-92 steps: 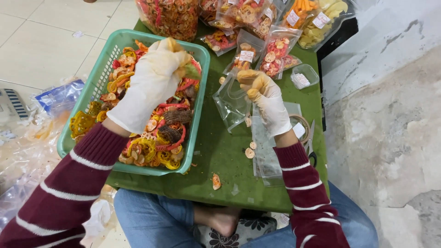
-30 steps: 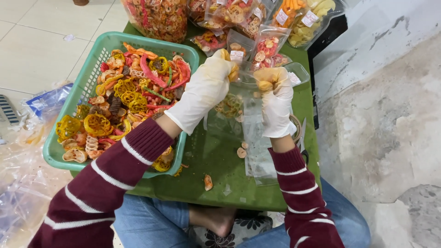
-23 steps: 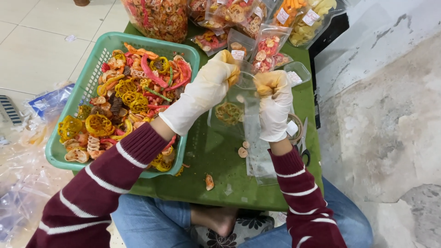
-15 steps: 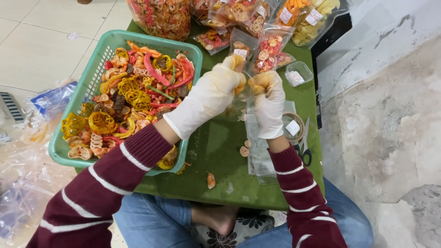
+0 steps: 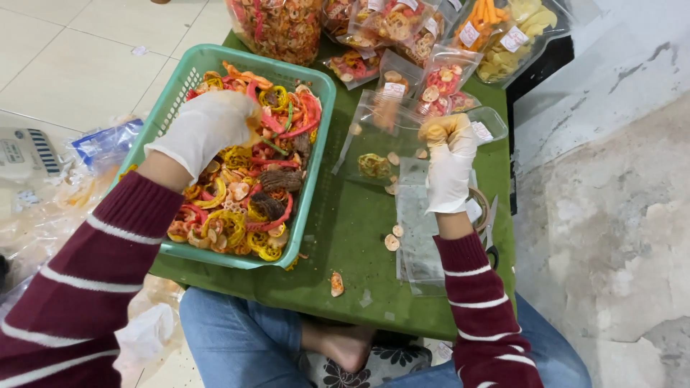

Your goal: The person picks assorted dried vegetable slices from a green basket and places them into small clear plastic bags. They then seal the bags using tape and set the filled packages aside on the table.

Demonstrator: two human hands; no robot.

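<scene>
— Two gloved hands, yes. Which one is in the fruit?

— My left hand (image 5: 208, 129). It lies in the green plastic basket (image 5: 316, 154), on top of the dried fruit slices (image 5: 248, 194), near the far end of the heap. Its fingers (image 5: 244, 109) are curled down into the slices, bunched around some of them; how many they grip I cannot tell, the glove hides it.

— And the other?

— My right hand (image 5: 449, 162) is raised over the green tabletop (image 5: 345, 237), well apart from the basket. Its fingers (image 5: 440, 131) are pinched on the upper edge of a clear plastic pouch (image 5: 377, 144), holding its mouth up. A few pale slices sit clenched in that same fist.

— Where does the pouch lie from there?

— It hangs left of my right fingers and slopes down to the tabletop, between both hands. One round greenish slice (image 5: 374, 165) rests inside it, low down.

— Anything around it?

— Loose slices lie on the tabletop below the pouch, a flat stack of empty pouches (image 5: 420, 244) sits under my right wrist, and filled packets (image 5: 442, 79) stand at the far edge.
</scene>
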